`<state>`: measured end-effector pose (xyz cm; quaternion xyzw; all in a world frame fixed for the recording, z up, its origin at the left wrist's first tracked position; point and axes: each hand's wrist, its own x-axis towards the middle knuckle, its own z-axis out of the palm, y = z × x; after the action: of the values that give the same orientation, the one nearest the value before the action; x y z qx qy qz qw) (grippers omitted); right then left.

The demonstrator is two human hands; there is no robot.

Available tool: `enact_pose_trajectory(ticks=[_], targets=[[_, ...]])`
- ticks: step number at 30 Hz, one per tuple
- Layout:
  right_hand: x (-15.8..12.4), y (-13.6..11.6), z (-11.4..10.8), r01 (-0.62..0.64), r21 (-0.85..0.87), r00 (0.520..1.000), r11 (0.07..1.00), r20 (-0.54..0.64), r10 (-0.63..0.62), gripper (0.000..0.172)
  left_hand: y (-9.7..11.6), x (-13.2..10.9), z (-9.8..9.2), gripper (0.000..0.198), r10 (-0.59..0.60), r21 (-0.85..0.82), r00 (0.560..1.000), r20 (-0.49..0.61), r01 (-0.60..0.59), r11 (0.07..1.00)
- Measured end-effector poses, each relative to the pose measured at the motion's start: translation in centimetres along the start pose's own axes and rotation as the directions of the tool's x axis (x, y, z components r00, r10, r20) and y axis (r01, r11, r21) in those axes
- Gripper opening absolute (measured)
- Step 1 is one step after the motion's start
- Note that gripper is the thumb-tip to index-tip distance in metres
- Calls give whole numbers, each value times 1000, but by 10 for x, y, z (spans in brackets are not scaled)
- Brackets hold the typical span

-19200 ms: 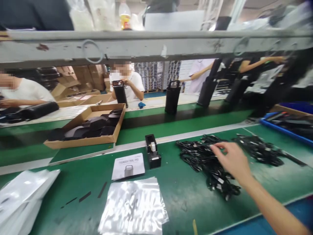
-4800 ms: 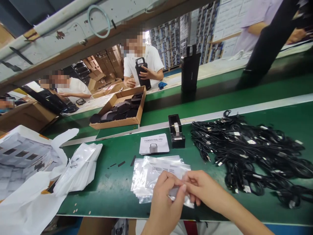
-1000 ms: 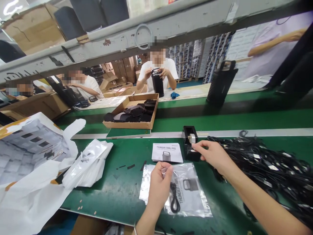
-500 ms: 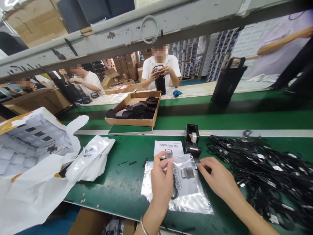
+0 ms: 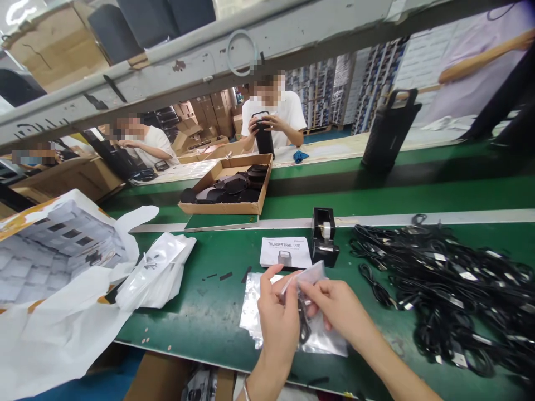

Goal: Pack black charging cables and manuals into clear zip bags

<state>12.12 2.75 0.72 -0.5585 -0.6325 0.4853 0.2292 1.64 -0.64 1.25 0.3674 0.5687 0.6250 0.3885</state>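
Observation:
A clear plastic bag lies over other bags on the green table, with a coiled black cable showing in it. Both hands grip its upper edge, which is folded over. My left hand pinches the bag on the left side. Close beside it, my right hand holds the same edge with thumb and fingers. Just beyond the hands lies a printed booklet stack, and a black tape dispenser stands at its right. More flat clear bags show left of my left hand.
Black cables are heaped at the right. White pouches and an open, paper-lined box are at the left. Beyond are a cardboard tray of dark parts, a black speaker and people across the line.
My right hand has moved left from beside the tape dispenser onto the bag's edge, which is now folded. A small cable bundle now shows apart from the heap's left side.

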Motion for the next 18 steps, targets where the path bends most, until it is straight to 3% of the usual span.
enact_pose_trajectory(ticks=[5,8,10,13,15,18], targets=[[-10,12,-5,14,-356,992,935,-114,-58,48,0,9,-15,41,-73,-112,997,-25,69,991],[-15,10,-14,89,-580,992,810,-20,-124,30,14,12,-47,41,-101,-84,995,-17,99,992],[-11,1,-19,217,-669,968,711,55,-243,17,27,10,-80,40,-124,19,992,2,123,992],[9,-20,-22,365,-811,885,458,149,-441,13,40,1,-147,30,-207,280,976,73,179,943],[28,-33,-20,409,-848,857,337,230,-461,23,39,-7,-199,26,-351,486,920,175,229,843],[57,-44,-15,446,-844,868,298,328,-372,24,32,-18,-272,37,-504,642,844,182,287,711]])
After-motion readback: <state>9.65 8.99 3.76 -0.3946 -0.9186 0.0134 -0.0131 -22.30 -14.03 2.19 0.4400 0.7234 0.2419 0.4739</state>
